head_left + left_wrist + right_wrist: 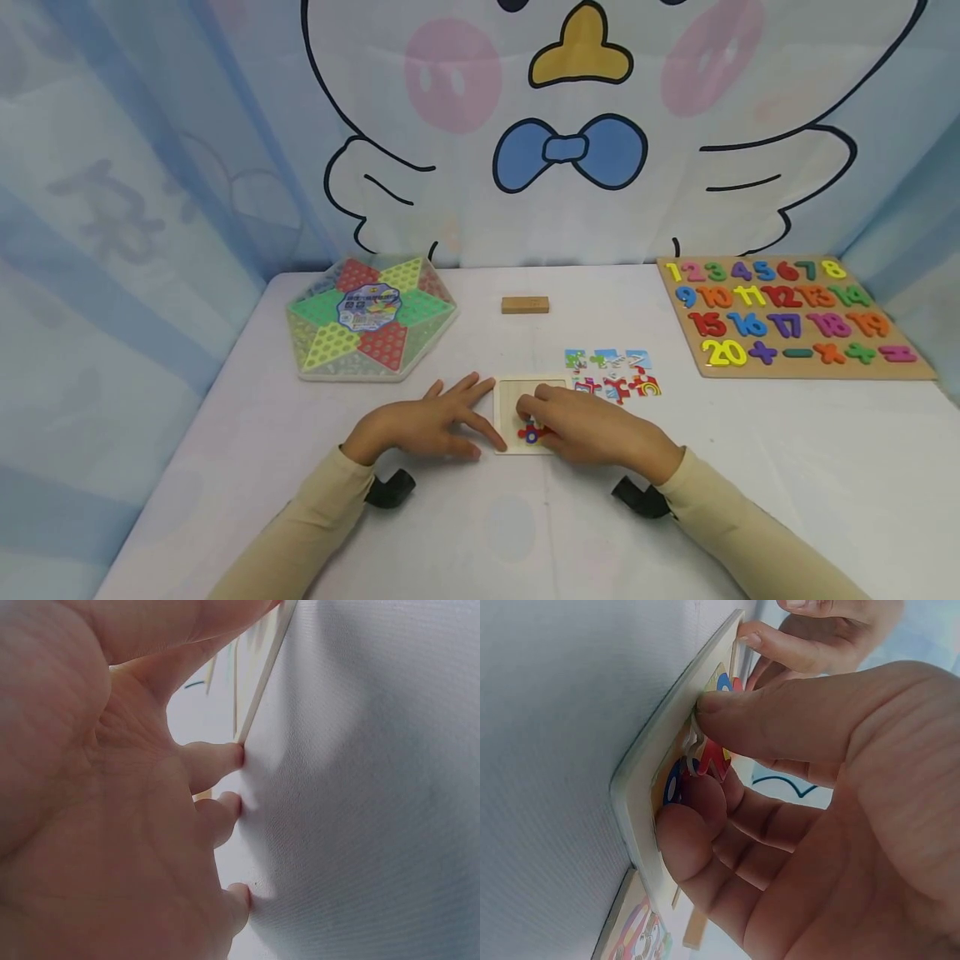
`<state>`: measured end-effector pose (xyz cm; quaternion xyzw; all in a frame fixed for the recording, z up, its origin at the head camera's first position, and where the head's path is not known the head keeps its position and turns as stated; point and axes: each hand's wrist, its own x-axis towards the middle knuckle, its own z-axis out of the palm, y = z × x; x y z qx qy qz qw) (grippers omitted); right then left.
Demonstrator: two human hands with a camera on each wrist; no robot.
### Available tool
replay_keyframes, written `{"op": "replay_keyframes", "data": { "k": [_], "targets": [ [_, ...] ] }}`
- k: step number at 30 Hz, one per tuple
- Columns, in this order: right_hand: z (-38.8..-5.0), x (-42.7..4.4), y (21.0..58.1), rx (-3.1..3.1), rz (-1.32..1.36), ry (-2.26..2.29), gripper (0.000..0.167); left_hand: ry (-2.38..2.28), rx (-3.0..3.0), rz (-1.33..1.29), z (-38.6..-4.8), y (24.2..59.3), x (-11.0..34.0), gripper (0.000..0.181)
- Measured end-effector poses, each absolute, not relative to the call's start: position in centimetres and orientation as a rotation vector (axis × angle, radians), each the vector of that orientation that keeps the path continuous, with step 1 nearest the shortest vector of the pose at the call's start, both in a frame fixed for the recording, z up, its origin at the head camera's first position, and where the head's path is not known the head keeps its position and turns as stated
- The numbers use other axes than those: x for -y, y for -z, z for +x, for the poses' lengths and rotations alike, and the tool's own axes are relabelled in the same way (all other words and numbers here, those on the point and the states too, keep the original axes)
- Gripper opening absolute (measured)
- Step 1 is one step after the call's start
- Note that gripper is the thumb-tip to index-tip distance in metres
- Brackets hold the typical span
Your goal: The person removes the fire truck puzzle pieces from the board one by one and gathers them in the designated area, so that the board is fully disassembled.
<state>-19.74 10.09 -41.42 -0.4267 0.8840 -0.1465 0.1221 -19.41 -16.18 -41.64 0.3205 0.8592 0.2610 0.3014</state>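
Observation:
A small wooden puzzle tray (507,402) lies on the table between the hands. My left hand (431,423) has its fingers spread, with fingertips touching the tray's left edge and the table; the left wrist view shows the tray's thin edge (262,686) by the fingers. Over the tray, my right hand (600,427) pinches a red jigsaw piece (716,759) between thumb and curled fingers, partly hidden by them. Colourful pieces (531,433) with a blue ring lie in the tray's lower part. Loose jigsaw pieces (617,388) are spread just beyond the right hand.
A hexagonal box (322,307) with coloured triangles stands at the back left. Further back in the middle lies a small wooden block (525,305). At the back right is a wooden number board (750,367). A printed curtain (465,208) hangs behind the table.

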Motion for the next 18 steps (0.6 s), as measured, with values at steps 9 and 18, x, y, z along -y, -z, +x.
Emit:
{"op": "replay_keyframes", "data": {
  "k": [9, 18],
  "targets": [
    [-19.71, -10.05, 41.39, -2.561, -1.260, 0.439, 0.027, -0.694, -2.278, 0.836, -19.38, 41.61, 16.25, 0.028],
    [-19.63, -10.06, 41.59, -2.579, -1.288, 0.435, 0.026, -0.717, -2.273, 0.840, -19.32, 41.63, 16.25, 0.028]
  ]
}}
